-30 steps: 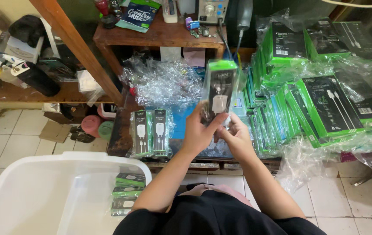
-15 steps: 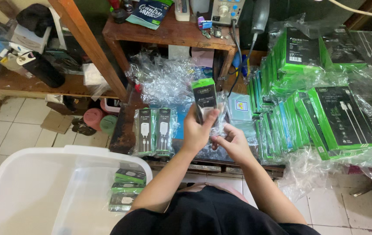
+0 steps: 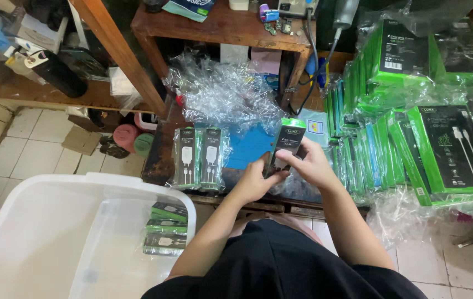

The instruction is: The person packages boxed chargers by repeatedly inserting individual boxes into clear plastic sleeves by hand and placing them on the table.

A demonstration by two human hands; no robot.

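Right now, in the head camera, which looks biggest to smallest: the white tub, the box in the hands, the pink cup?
1. White tub, though it is nearest the camera.
2. Green-and-black box in both hands.
3. Pink cup.

Soft, even daylight fills the scene, brightest on the white bin (image 3: 54,232) and floor tiles (image 3: 20,144); glare flecks the crumpled plastic wrap (image 3: 220,94). Upper corners fall dim, edges bend with wide-angle distortion.
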